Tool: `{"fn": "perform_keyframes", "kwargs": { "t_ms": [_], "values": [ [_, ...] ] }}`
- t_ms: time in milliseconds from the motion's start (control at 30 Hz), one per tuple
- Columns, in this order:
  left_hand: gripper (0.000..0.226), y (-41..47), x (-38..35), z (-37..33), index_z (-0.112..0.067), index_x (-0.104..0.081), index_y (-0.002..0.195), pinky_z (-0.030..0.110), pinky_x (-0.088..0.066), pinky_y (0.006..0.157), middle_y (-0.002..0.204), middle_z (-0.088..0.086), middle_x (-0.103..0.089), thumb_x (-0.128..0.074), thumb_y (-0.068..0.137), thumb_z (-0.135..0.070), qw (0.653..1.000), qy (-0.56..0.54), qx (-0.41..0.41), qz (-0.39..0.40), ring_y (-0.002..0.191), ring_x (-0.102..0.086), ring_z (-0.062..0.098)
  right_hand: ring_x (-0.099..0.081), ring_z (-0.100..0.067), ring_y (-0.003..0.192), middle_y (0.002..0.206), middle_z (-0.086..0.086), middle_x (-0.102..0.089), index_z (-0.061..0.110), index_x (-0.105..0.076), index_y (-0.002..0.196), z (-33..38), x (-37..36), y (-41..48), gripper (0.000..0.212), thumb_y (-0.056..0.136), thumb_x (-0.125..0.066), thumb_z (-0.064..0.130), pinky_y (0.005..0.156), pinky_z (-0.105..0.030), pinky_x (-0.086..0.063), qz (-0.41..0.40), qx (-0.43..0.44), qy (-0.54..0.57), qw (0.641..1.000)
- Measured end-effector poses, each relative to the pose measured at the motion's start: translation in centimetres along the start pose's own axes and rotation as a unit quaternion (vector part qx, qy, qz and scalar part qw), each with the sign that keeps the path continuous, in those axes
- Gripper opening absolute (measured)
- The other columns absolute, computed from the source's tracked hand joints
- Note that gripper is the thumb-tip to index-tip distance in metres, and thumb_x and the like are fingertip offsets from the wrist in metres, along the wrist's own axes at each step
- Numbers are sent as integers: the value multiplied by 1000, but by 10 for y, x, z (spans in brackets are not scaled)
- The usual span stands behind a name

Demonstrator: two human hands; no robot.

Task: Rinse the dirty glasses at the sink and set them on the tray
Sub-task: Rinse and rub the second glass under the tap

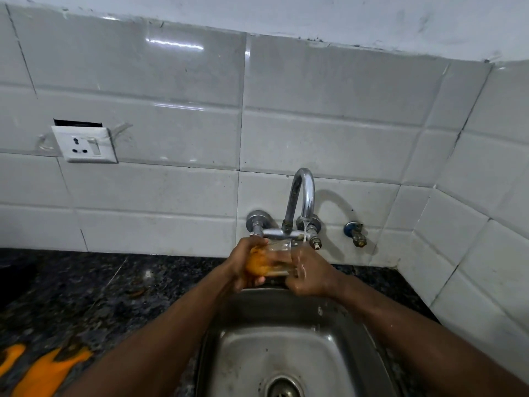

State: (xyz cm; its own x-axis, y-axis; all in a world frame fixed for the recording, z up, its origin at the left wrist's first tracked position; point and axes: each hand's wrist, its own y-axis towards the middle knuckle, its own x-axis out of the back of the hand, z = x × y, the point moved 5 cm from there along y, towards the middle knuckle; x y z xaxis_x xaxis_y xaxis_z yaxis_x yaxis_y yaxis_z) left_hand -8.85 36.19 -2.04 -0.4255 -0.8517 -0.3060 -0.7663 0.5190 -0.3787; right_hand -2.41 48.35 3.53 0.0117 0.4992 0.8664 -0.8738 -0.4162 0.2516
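Note:
A clear drinking glass (279, 260) with orange residue at its left end lies on its side between both hands, over the back of the steel sink (243, 348). My left hand (243, 267) grips the orange-stained end. My right hand (310, 275) is wrapped round the other end and is wet. A thin stream of water falls from the chrome tap (300, 202) onto the glass and my right hand. No tray is in view.
Dark speckled stone counter (86, 296) lies left of the sink, with an orange object (43, 373) at the bottom-left edge. White tiled walls meet in a corner at the right. A wall socket (84, 144) sits at the left and a small valve (356, 233) right of the tap.

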Motion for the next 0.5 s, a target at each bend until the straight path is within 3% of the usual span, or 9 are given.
{"fn": "perform_keyframes", "kwargs": {
  "t_ms": [67,133,200,267,367,433,500],
  "values": [
    [43,-2,4,-5,-4,-60,117,23,-43,39,86,12,-69,-58,89,-37,998,51,-20,-33,61,-63,21,-66,-21,96,113,-7,-65,30,-47,139,-2,-8,-2,70,77,-57,0,80,-36,-58,86,17,-126,988],
    [35,-2,4,-10,-6,-60,109,23,-41,41,82,11,-67,-59,90,-36,991,115,-25,-68,59,-61,21,-61,-25,110,129,-8,-58,36,-40,141,-2,-19,-5,75,79,-56,-4,91,-40,-54,104,47,-170,979],
    [36,-1,3,-9,-9,-61,103,22,-42,42,81,10,-70,-61,90,-42,990,128,-22,-56,60,-63,21,-55,-16,121,137,4,-54,35,-43,139,3,-27,-8,72,80,-55,-2,100,-36,-50,108,39,-49,992],
    [35,2,1,-10,-8,-63,101,26,-46,44,85,11,-69,-60,91,-42,990,111,-76,-40,64,-64,23,-58,-3,109,124,16,-57,24,-52,133,3,-23,-7,55,85,-55,-1,95,-28,-52,96,-3,40,995],
    [23,2,4,-10,-5,-65,92,29,-46,43,82,14,-65,-58,94,-26,976,131,-151,-87,58,-63,24,-60,-13,103,116,0,-62,14,-58,124,1,-22,-8,34,91,-58,6,93,-30,-51,84,-33,13,996],
    [25,4,4,-5,-3,-61,94,25,-42,38,75,16,-64,-55,93,-27,981,147,-70,-105,49,-59,23,-62,-19,106,118,-6,-64,15,-58,124,-1,-26,-7,29,96,-53,24,92,-30,-49,91,15,-95,991],
    [27,4,3,2,-5,-56,100,22,-40,37,74,15,-64,-51,93,-30,984,157,13,-89,48,-59,23,-61,-26,111,121,-10,-62,12,-56,125,-22,-28,-9,29,101,-48,25,92,-32,-47,109,-30,-193,975]
  ]
}}
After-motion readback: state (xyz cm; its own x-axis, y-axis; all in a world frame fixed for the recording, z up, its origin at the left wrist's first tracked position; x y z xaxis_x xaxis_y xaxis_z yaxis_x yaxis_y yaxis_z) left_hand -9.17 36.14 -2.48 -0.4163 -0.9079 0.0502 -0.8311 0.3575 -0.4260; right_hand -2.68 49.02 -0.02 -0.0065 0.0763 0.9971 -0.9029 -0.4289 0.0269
